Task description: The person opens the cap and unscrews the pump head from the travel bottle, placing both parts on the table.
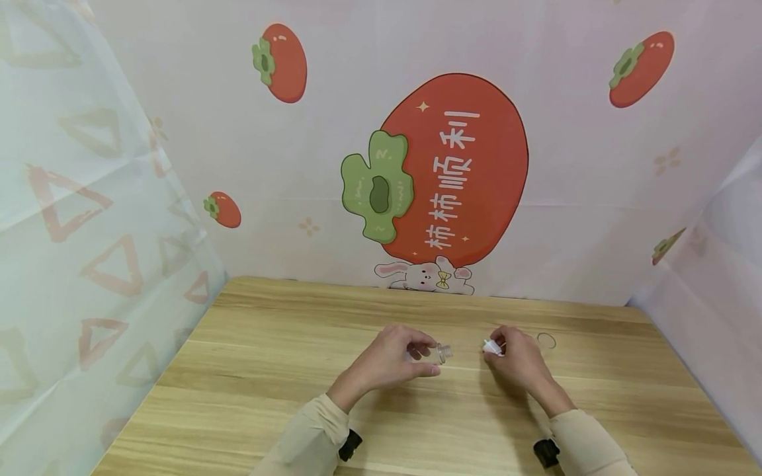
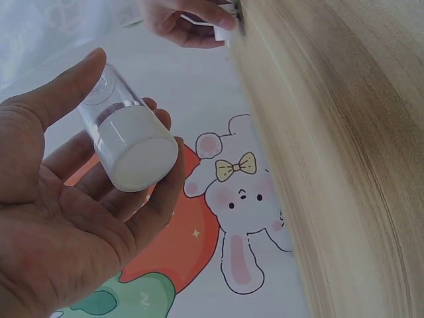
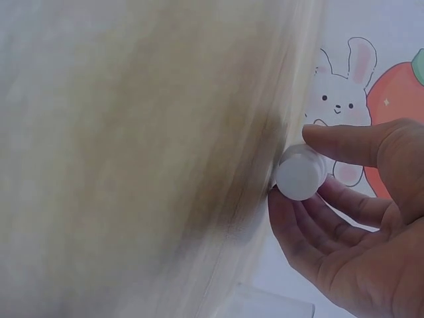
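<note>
My left hand (image 1: 395, 357) grips a small clear bottle (image 2: 106, 106) between thumb and fingers. In the left wrist view its white bottom end faces the camera; in the head view its bare threaded neck (image 1: 444, 353) points right, towards the other hand. My right hand (image 1: 519, 354) pinches a small white cap-like piece (image 1: 491, 347) with a narrow tip pointing left. Seen from the right wrist, this white piece (image 3: 301, 173) shows a round flat end between thumb and fingertips. A gap separates bottle and white piece, both low over the table.
A thin dark ring (image 1: 546, 341) lies on the wooden table (image 1: 250, 370) just beyond the right hand. Printed cloth walls (image 1: 333, 251) with persimmons and a rabbit enclose the back and sides. Each wrist carries a black strap (image 1: 350, 445).
</note>
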A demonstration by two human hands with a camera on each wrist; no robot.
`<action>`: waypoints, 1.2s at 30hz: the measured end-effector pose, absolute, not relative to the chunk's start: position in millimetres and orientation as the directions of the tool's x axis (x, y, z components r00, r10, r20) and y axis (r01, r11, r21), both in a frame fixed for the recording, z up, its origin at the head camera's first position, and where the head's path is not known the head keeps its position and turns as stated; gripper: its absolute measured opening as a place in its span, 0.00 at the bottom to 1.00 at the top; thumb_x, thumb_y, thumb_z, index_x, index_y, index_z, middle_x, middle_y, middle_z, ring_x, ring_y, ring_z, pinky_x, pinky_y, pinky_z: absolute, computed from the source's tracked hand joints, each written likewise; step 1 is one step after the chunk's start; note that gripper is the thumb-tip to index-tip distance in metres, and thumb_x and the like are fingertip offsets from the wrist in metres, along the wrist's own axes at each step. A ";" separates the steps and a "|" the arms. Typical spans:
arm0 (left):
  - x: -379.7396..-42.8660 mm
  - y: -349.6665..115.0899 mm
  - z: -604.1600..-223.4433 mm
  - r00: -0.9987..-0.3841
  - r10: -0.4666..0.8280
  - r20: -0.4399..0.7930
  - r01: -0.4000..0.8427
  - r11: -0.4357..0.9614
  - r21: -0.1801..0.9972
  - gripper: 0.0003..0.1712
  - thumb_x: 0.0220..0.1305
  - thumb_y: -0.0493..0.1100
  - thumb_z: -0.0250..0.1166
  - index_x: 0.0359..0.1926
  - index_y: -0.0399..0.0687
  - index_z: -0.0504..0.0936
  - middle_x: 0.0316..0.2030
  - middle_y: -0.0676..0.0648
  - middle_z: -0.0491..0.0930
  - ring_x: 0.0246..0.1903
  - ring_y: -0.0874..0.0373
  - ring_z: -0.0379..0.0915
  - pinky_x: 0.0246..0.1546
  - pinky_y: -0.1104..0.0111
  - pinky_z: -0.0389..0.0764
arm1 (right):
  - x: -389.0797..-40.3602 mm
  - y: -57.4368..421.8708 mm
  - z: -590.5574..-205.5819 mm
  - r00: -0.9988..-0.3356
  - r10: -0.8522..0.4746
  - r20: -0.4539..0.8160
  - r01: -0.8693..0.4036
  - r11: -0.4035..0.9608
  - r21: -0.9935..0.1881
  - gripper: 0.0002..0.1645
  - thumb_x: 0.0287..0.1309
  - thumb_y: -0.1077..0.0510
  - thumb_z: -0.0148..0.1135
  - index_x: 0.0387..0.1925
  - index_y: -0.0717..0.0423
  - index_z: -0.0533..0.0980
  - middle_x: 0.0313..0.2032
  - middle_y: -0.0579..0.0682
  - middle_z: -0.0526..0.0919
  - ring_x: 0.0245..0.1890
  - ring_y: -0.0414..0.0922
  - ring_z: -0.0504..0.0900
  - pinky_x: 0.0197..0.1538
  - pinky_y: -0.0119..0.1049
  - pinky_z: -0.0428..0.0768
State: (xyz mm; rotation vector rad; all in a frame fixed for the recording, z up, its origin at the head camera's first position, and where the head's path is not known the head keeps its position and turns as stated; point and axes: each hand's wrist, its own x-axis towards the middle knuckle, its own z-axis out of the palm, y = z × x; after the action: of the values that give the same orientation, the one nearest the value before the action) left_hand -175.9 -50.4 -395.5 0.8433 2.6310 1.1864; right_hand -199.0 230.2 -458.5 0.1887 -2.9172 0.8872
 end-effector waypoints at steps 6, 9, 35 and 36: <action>-176.1 -51.2 -396.1 -0.836 0.540 0.101 0.434 0.536 0.724 0.20 0.58 0.48 0.77 0.50 0.45 0.88 0.37 0.56 0.85 0.38 0.64 0.80 0.43 0.72 0.80 | -199.6 230.9 -459.6 -0.989 -0.089 0.120 -0.140 0.833 -0.536 0.17 0.51 0.64 0.75 0.41 0.66 0.79 0.33 0.52 0.81 0.34 0.48 0.80 0.37 0.45 0.79; -176.0 -51.2 -396.3 -0.837 0.538 0.098 0.431 0.539 0.724 0.21 0.58 0.48 0.78 0.50 0.45 0.88 0.37 0.55 0.85 0.38 0.64 0.80 0.43 0.72 0.80 | -199.8 230.9 -458.8 -0.989 -0.091 0.117 -0.140 0.831 -0.538 0.17 0.51 0.64 0.75 0.41 0.67 0.79 0.33 0.52 0.81 0.34 0.48 0.80 0.37 0.45 0.79; -174.6 -52.8 -395.3 -0.841 0.535 0.083 0.416 0.540 0.732 0.21 0.59 0.49 0.77 0.50 0.45 0.88 0.39 0.50 0.86 0.38 0.63 0.79 0.42 0.72 0.80 | -200.5 233.2 -459.0 -0.990 -0.084 0.115 -0.133 0.834 -0.535 0.20 0.50 0.63 0.76 0.42 0.68 0.78 0.34 0.53 0.82 0.35 0.49 0.81 0.39 0.49 0.79; -174.5 -53.0 -395.2 -0.840 0.536 0.084 0.417 0.539 0.732 0.21 0.59 0.49 0.77 0.50 0.45 0.88 0.39 0.50 0.86 0.38 0.63 0.79 0.42 0.72 0.80 | -200.6 233.2 -458.6 -0.990 -0.085 0.116 -0.135 0.833 -0.536 0.20 0.50 0.63 0.76 0.43 0.68 0.78 0.34 0.54 0.82 0.35 0.49 0.81 0.39 0.49 0.80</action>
State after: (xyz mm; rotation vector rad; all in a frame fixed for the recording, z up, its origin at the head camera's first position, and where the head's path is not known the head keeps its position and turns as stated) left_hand -174.5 -53.0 -395.2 0.8168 2.6218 1.1850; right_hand -200.6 233.2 -458.6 0.1757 -2.9241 0.8655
